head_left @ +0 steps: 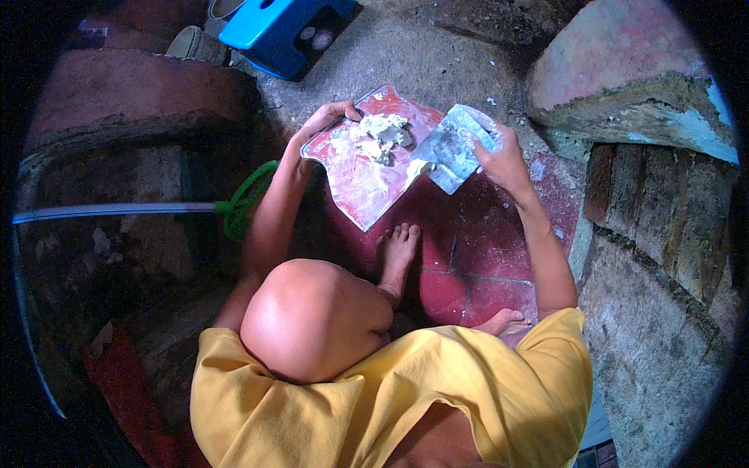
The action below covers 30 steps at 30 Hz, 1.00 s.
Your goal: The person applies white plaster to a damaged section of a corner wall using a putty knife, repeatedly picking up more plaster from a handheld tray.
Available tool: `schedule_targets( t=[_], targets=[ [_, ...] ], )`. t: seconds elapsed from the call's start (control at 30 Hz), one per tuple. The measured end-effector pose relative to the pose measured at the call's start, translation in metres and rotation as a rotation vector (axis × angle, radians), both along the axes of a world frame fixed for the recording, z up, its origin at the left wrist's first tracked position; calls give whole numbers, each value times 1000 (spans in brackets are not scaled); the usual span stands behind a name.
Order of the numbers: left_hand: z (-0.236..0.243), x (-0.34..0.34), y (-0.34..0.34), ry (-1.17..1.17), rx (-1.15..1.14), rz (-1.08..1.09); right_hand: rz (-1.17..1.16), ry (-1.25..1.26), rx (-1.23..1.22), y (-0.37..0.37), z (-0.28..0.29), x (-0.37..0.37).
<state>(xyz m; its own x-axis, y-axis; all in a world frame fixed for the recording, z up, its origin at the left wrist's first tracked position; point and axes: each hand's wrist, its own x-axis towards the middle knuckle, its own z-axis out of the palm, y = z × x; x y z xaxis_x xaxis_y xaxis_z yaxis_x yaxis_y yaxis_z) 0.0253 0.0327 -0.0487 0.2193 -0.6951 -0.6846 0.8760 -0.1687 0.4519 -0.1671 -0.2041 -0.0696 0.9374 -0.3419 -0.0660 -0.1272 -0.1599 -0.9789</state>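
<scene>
My left hand [324, 121] is closed on the upper left edge of a thin red board [362, 195], thumb on top. The board is tilted and smeared with white. A lump of white putty [381, 140] sits on its upper part. In my right hand [503, 165] is a flat grey rectangular scraper [448, 160], gripped at its right side with the thumb on its face. The scraper's left edge reaches the board's right edge, where a small dab of putty [420, 168] clings. Some of my fingers are hidden beneath both pieces.
A blue plastic stool [269, 31] stands at the top. Left of my arm is a green net [248, 199] on a pale pole [117, 210]. Rough masonry blocks [632, 70] flank both sides. My bare foot [399, 249] rests on red floor tiles [499, 234].
</scene>
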Motion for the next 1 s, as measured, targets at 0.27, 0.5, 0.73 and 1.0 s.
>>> schedule_targets(
  t=[0.27,0.5,0.73,1.0],
  targets=[
    [-11,5,0,-218,130,1,126,5,287,31,9,-12],
    [-45,28,39,-568,217,108,28,-274,693,1,100,-38],
    [-3,-6,-8,-354,242,128,-687,-670,293,-44,156,-97],
    [25,-23,-12,-462,216,127,-1373,-695,159,-45,137,-114]
  ],
)
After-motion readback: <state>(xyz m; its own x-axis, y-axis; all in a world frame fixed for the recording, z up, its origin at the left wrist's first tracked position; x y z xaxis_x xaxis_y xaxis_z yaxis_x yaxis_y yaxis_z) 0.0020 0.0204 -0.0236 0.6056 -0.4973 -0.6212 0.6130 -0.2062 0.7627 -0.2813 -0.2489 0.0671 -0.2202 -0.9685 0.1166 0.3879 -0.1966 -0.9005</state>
